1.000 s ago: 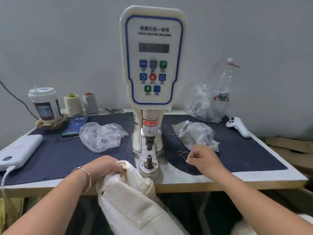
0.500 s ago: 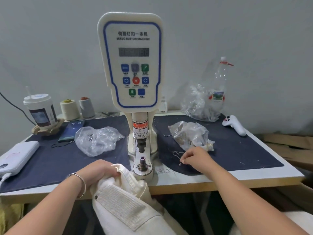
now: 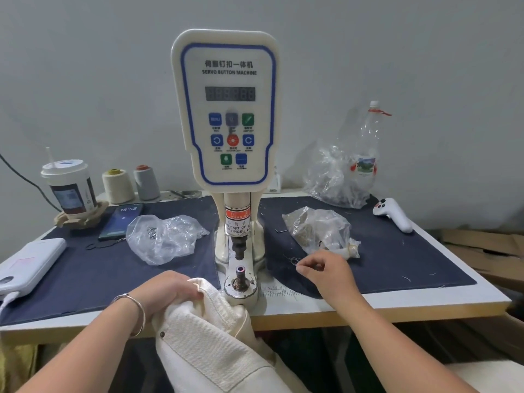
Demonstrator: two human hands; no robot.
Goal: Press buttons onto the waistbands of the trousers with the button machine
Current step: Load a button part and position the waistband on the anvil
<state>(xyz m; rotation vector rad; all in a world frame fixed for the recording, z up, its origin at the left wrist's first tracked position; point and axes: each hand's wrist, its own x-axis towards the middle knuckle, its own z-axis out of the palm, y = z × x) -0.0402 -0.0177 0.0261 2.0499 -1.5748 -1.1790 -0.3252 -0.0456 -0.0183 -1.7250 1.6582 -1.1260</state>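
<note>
White-topped work table [image 3: 411, 303] with a wooden front edge, most of its surface covered by a dark navy cloth mat [image 3: 397, 256].

Cream plastic servo button machine [image 3: 226, 109], upright at the table's middle: blue-outlined control panel with a dark display and coloured keys; below it a column with a red warning label; at the base, a small round metal die post [image 3: 240, 275], nothing lying on it.

Cream twill trousers [image 3: 204, 336], bunched at the near table edge just left of the die post, hanging down below the table; a small dark rivet shows on the fabric.

Left hand [image 3: 167, 290], silver bangle on the wrist, fingers curled round a fold of the trousers and gripping it, just beside the machine base.

Right hand [image 3: 323, 272], on the mat right of the machine, fingertips drawn together at a tangle of thread; whether they pinch anything cannot be told.

Clear plastic bag holding small metal parts [image 3: 161, 239], left of the machine. Second clear bag with brownish contents [image 3: 320, 231], right of it, near the right hand.

Lidded paper drinks cup [image 3: 71, 188], far left. White power bank [image 3: 28, 262], left edge. Dark phone [image 3: 122, 221], screen lit. Two thread cones [image 3: 130, 184] at the back. White handheld controller [image 3: 394, 214], far right.
</note>
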